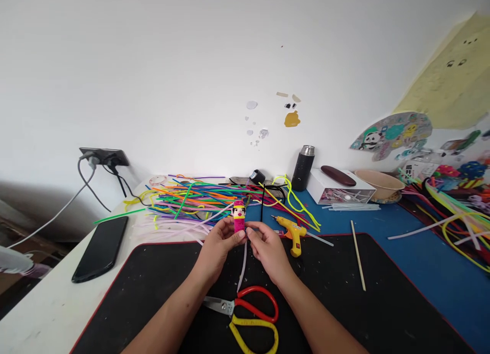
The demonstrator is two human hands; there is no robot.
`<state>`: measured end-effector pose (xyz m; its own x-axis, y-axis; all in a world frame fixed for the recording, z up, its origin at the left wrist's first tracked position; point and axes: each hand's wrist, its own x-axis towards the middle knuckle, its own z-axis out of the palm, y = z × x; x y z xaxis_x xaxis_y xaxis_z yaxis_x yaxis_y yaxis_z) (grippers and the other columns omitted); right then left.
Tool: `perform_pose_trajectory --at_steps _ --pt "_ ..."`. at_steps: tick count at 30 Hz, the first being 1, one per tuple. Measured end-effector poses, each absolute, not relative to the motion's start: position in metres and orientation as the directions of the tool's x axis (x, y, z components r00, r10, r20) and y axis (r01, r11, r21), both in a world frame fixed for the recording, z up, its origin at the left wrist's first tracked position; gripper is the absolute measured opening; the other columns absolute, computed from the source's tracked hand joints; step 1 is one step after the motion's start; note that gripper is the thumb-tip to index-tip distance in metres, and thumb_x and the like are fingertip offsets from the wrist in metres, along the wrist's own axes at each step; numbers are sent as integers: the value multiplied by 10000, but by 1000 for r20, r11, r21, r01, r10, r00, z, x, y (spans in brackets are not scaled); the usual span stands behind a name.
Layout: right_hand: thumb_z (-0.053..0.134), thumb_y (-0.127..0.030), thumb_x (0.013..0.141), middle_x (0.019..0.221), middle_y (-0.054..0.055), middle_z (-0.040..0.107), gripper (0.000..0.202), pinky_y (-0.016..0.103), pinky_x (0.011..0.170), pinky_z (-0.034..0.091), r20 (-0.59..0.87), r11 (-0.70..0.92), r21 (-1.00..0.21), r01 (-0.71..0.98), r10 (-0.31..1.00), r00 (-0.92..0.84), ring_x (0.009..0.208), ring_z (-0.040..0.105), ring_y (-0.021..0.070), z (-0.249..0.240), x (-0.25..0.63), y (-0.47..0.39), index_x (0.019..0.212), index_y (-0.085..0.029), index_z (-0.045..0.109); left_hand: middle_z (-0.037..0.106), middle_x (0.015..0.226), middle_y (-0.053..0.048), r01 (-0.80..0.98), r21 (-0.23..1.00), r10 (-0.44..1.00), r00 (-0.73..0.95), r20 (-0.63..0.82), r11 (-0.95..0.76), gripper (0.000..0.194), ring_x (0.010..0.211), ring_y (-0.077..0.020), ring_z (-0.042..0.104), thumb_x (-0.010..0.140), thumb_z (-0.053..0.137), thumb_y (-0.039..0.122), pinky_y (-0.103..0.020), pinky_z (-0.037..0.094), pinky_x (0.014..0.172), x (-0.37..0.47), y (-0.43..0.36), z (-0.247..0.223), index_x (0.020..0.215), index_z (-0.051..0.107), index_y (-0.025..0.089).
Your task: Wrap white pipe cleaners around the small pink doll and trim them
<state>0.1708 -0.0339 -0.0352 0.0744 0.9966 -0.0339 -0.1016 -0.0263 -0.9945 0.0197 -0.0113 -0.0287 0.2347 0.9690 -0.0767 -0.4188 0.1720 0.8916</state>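
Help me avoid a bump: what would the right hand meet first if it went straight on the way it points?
The right hand would probably meet the pink figure held in the left hand; depth leaves unclear whether it touches the figure now.

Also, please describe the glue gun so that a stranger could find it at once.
Find the black mat with a red border. At its far edge, just right of the right hand, lies the glue gun. It is a yellow pistol shape, unlike the thin coloured stems nearby.
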Motion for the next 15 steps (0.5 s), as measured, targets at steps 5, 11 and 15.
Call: perform_pose_trajectory --at_steps 5,11,15 --pt "793 -613 837 503 -87 455 516 225 417 263 -33 -27 -996 -90 998 62 439 367 104 -40 170 -33 1076 -157 757 787 989 -57 -403 898 963 258 -74 177 523 906 -194 724 618 1041 370 -295 605 832 21 -13 -27 1004 749 171" --pt "792 -611 845 494 -91 431 515 219 413 246 -26 -21 -996 -86 998 56 438 340 101 -42 172 -32 1092 -160 763 792 1015 -64 -393 903 964 257 -73 173 526 932 -208 730 619 1036 387 -307 606 857 22 -15 -24 999 740 175" --pt "780 -611 858 495 -97 408 507 223 415 212 -26 -22 -996 -87 999 46 439 327 102 -38 172 -33 1098 -165 759 796 1042 -80 -390 905 964 256 -70 169 492 991 -231 736 666 1011 418 -322 605 898 22 -17 -21 996 740 174"
